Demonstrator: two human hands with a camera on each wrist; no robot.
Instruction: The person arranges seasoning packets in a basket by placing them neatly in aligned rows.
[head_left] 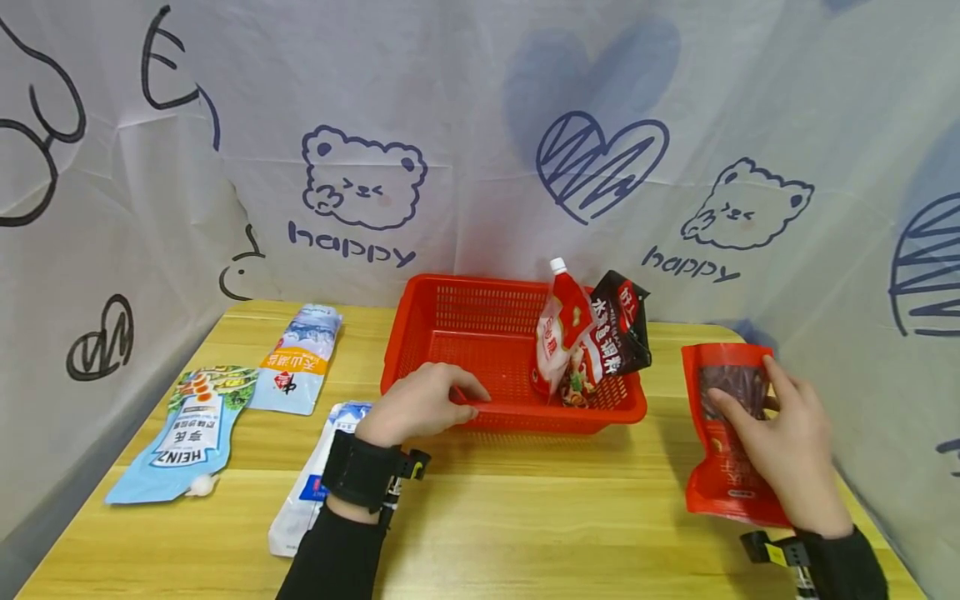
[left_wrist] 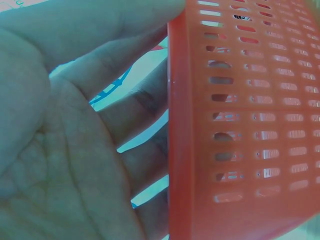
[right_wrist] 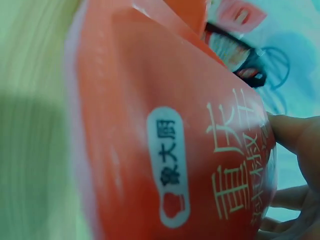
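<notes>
My left hand grips the front rim of a red plastic basket. In the left wrist view its fingers reach behind the rim of the slotted basket wall. My right hand holds a red bag upright, right of the basket, thumb across its front. Through the bag's window show what look like dried chilies. The right wrist view shows the bag's printed lower part up close. A red and white spouted pouch and a black seasoning packet lean inside the basket's right end.
On the table, left of the basket, lie a light blue Heinz pouch, a blue, white and orange packet and a white packet partly under my left forearm. A drawn-on white cloth stands behind the table.
</notes>
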